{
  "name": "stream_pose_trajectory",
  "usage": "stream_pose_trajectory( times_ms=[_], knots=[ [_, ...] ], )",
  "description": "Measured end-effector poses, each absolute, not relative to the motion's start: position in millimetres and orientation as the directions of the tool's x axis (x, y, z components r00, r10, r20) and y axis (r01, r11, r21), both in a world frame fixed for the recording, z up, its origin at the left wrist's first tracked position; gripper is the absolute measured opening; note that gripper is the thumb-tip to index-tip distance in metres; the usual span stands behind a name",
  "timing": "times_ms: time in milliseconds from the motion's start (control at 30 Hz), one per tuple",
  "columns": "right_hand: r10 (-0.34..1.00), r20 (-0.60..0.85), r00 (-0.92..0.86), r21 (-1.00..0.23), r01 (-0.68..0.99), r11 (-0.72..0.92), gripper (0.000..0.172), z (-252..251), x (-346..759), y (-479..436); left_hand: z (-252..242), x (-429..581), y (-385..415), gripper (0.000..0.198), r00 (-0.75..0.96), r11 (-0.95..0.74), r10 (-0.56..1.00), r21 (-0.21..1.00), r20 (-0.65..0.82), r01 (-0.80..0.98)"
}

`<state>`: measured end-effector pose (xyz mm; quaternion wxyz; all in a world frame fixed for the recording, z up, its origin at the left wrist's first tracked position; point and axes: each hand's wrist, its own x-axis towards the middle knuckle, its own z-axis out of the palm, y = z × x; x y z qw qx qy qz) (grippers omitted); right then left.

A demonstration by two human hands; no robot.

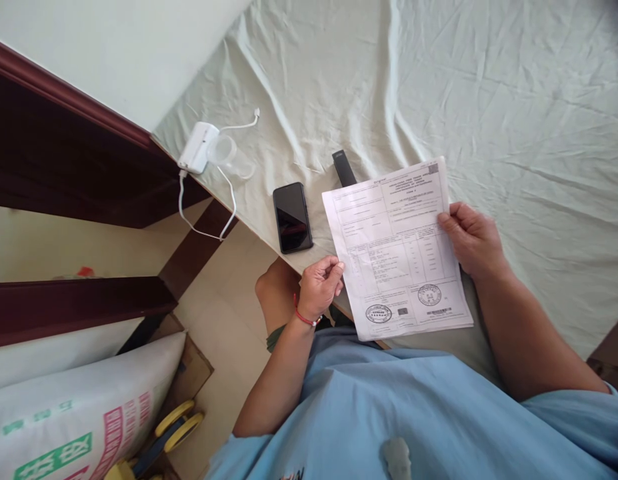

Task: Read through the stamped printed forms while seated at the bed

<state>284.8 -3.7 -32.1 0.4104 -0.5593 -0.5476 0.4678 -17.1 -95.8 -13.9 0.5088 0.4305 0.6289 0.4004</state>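
A small stack of printed paper sheets (389, 247) is held up in front of my body, its top page showing a form with a table and two round stamps. My left hand (321, 288), with a red string bracelet at the wrist, pinches the left edge of the sheets between thumb and fingers. On the opposite edge, my right hand (473, 240) grips with the thumb on top and the fingers behind the paper. Just left of the sheets lies a black smartphone (293, 218), screen up. A black oblong object (344, 168) pokes out behind the top edge of the paper.
A pale green cloth (529, 120) with creases covers the table. At its left corner sit a white power adapter (199, 148) with a cable and a clear plastic cup (231, 157). Lower left are a printed white sack (89, 400) and a yellow-wheeled item (179, 427).
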Motion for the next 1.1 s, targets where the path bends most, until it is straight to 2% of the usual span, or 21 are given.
stream_pose_trajectory(
  times_ms=[300, 500, 633, 767, 933, 1100],
  knots=[
    [0.996, -0.079, 0.029, -0.978, 0.191, -0.083, 0.04, -29.6, 280.1, -3.9, -13.6, -16.5, -95.5, 0.036, -0.099, 0.304, 0.951, 0.943, -0.292, 0.137],
    [0.983, 0.099, 0.154, -0.934, 0.355, 0.038, 0.025, -26.0, 276.1, -4.7, -13.1, -17.2, -94.3, 0.033, -0.085, 0.316, 0.948, 0.939, -0.306, 0.138],
    [0.972, 0.191, 0.138, -0.873, 0.477, 0.103, 0.015, -22.9, 277.0, -4.9, -13.4, -16.9, -92.7, 0.032, -0.093, 0.338, 0.94, 0.93, -0.327, 0.148],
    [0.983, 0.162, 0.091, -0.862, 0.497, 0.096, 0.013, -24.6, 279.3, -4.1, -13.4, -16.6, -90.8, 0.033, -0.096, 0.365, 0.931, 0.913, -0.353, 0.182],
    [0.985, 0.107, 0.135, -0.916, 0.398, 0.045, 0.018, -26.4, 279.0, -3.9, -11.6, -16.5, -89.0, 0.031, -0.088, 0.385, 0.923, 0.893, -0.375, 0.234],
    [0.991, 0.065, 0.119, -0.878, 0.479, 0.0, 0.017, -23.7, 279.5, -4.9, -11.6, -16.7, -89.2, 0.033, -0.093, 0.395, 0.919, 0.89, -0.384, 0.226]
  ],
)
